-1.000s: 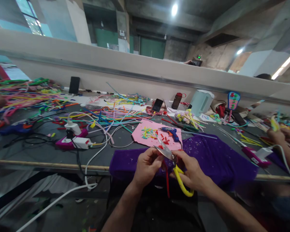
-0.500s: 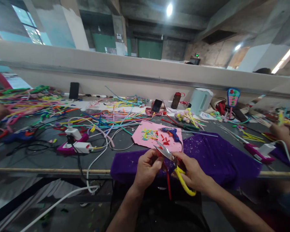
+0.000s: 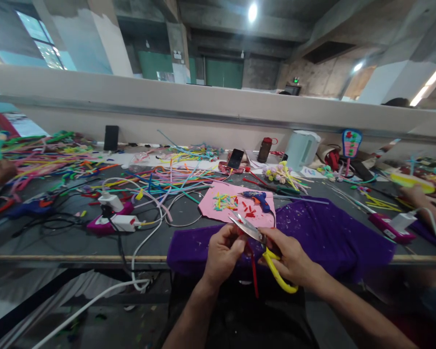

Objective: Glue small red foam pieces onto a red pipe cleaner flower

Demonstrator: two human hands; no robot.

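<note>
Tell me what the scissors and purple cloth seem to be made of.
Scissors: blades look like polished metal, probably steel, given their silvery shine; the yellow grip seems smooth plastic or rubber, evenly coloured. Purple cloth: matte fabric, perhaps fleece or towelling, draped in soft folds.

The single view looks out from the person's head, facing forward and down across the desk [image 3: 69,245]. It is wide and close above the work: the left hand [image 3: 222,252] and right hand [image 3: 288,256] are near, low and around the middle, forearms entering from the bottom edge. Farther off, the pale partition [image 3: 203,100] crosses the view, with the ceiling [image 3: 221,24] above it.
</note>
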